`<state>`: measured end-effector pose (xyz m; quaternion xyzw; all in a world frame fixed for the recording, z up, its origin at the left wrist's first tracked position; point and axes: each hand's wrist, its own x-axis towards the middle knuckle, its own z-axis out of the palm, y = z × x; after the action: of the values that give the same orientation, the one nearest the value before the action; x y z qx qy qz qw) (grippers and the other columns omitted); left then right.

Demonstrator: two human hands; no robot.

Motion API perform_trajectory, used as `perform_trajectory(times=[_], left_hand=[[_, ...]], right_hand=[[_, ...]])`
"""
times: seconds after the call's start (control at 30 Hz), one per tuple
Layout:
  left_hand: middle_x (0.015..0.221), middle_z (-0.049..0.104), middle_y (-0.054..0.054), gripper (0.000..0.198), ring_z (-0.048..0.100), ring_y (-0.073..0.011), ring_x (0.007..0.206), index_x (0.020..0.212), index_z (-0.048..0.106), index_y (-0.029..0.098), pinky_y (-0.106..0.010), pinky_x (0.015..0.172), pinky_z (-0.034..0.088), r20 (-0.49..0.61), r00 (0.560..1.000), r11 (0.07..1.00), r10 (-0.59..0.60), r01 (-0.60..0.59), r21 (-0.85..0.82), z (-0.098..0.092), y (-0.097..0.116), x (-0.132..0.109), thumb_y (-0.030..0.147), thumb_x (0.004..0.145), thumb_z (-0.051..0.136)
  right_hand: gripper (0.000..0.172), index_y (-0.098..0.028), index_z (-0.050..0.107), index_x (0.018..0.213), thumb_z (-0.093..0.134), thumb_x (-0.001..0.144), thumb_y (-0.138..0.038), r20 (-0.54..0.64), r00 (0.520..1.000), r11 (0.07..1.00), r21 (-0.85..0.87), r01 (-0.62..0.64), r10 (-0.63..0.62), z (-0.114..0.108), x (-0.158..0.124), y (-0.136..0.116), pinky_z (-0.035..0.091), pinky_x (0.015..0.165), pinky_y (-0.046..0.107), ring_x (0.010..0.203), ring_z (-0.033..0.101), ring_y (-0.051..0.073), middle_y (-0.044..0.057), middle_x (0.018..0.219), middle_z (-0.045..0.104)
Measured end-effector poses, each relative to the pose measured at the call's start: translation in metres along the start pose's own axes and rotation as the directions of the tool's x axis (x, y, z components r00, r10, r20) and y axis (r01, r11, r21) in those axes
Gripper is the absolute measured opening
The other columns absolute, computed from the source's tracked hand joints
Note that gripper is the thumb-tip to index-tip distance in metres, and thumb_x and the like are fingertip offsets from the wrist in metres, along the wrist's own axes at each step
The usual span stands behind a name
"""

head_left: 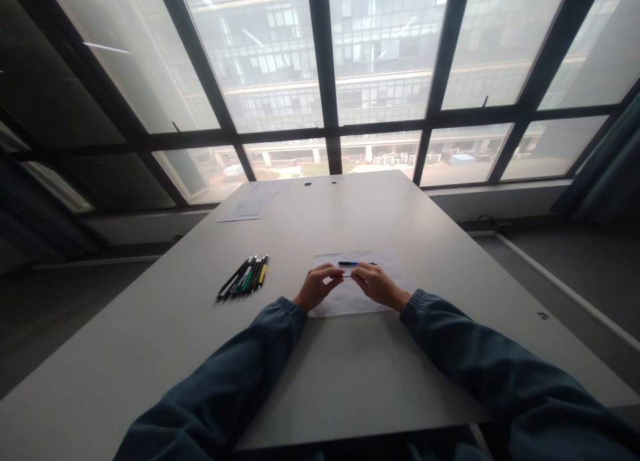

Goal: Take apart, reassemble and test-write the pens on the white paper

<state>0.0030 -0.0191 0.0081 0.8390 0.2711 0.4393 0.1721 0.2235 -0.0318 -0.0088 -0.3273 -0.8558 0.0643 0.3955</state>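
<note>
Over a white sheet of paper [330, 305], my left hand [319, 286] and my right hand [376, 284] face each other with fingers pinched. A thin dark rod [347, 276] runs between their fingertips, one end in each hand. Its exact kind is too small to make out, and a small reddish spot shows at the left fingertips. Just beyond the fingers, a blue and black pen [349, 264] lies sideways on the paper, its right part close behind my right hand.
Left of the paper, several pens [243, 279] lie side by side on the white table [190, 341], mostly black, with green and yellow ones. Printed sheets [245, 204] rest at the far left. Two small dark objects [308, 184] sit near the far edge, before large windows [380, 54].
</note>
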Motion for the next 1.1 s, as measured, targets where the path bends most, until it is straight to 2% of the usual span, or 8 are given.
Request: perform_trajectory(times=[0.33, 0.67, 0.87, 0.97, 1.03, 1.1], left_hand=[[0.089, 0.067, -0.007, 0.018, 0.06, -0.0122, 0.074, 0.1, 0.075, 0.02, -0.025, 0.066, 0.054, 0.045, 0.999, 1.0, 0.023, -0.023, 0.006, 0.0033, -0.0013, -0.0016, 0.022, 0.09, 0.06], [0.086, 0.068, -0.007, 0.017, 0.06, -0.0123, 0.069, 0.093, 0.075, 0.018, -0.025, 0.063, 0.054, 0.043, 0.999, 1.0, -0.012, 0.012, 0.011, 0.0027, -0.0065, -0.0036, 0.033, 0.088, 0.067], [0.083, 0.068, -0.006, 0.014, 0.061, -0.0127, 0.07, 0.088, 0.074, 0.018, -0.025, 0.063, 0.053, 0.03, 1.0, 0.999, -0.01, 0.009, 0.03, 0.0036, -0.0068, -0.0039, 0.03, 0.089, 0.066], [0.082, 0.068, -0.006, 0.015, 0.06, -0.0127, 0.07, 0.087, 0.074, 0.018, -0.025, 0.063, 0.052, 0.025, 1.0, 0.999, -0.004, 0.003, 0.04, 0.0027, -0.0054, -0.0027, 0.03, 0.089, 0.065], [0.082, 0.067, -0.006, 0.014, 0.059, -0.0127, 0.07, 0.087, 0.074, 0.018, -0.025, 0.063, 0.052, 0.01, 1.0, 0.999, -0.007, 0.006, 0.046, 0.0019, -0.0045, -0.002, 0.03, 0.089, 0.066], [0.082, 0.068, -0.005, 0.012, 0.059, -0.0126, 0.07, 0.087, 0.074, 0.019, -0.025, 0.063, 0.052, -0.007, 1.0, 0.998, -0.014, 0.015, 0.054, 0.0012, -0.0041, -0.0017, 0.028, 0.088, 0.066]], right_hand=[[0.021, -0.019, 0.065, 0.089, 0.047, 0.099, -0.023, 0.016, 0.999, 0.997, -0.066, -0.028, 0.029, -0.0025, 0.0007, -0.0025, 0.042, 0.068, 0.025, 0.071, 0.056, 0.014, 0.005, 0.081, 0.063], [0.02, -0.019, 0.064, 0.087, 0.048, 0.098, -0.023, 0.015, 1.0, 1.0, -0.003, -0.023, 0.023, -0.003, 0.0014, -0.0044, 0.043, 0.066, 0.025, 0.068, 0.055, 0.014, 0.005, 0.08, 0.063], [0.02, -0.02, 0.065, 0.088, 0.048, 0.098, -0.024, 0.039, 0.999, 0.999, -0.042, -0.005, 0.007, -0.0027, 0.0009, -0.0032, 0.045, 0.068, 0.026, 0.073, 0.058, 0.016, 0.006, 0.082, 0.065], [0.018, -0.021, 0.066, 0.093, 0.049, 0.098, -0.025, 0.038, 0.999, 0.997, -0.075, -0.001, 0.004, -0.0031, 0.001, -0.0034, 0.046, 0.072, 0.028, 0.08, 0.06, 0.018, 0.007, 0.087, 0.066], [0.017, -0.022, 0.065, 0.105, 0.05, 0.098, -0.027, 0.02, 1.0, 0.997, -0.073, -0.002, 0.003, -0.0045, 0.0014, -0.0045, 0.047, 0.076, 0.03, 0.087, 0.061, 0.019, 0.008, 0.093, 0.067], [0.024, -0.023, 0.061, 0.118, 0.05, 0.098, -0.027, -0.011, 1.0, 0.998, -0.054, -0.011, 0.011, -0.0065, 0.0018, -0.0064, 0.048, 0.078, 0.032, 0.091, 0.061, 0.021, 0.009, 0.099, 0.066]])
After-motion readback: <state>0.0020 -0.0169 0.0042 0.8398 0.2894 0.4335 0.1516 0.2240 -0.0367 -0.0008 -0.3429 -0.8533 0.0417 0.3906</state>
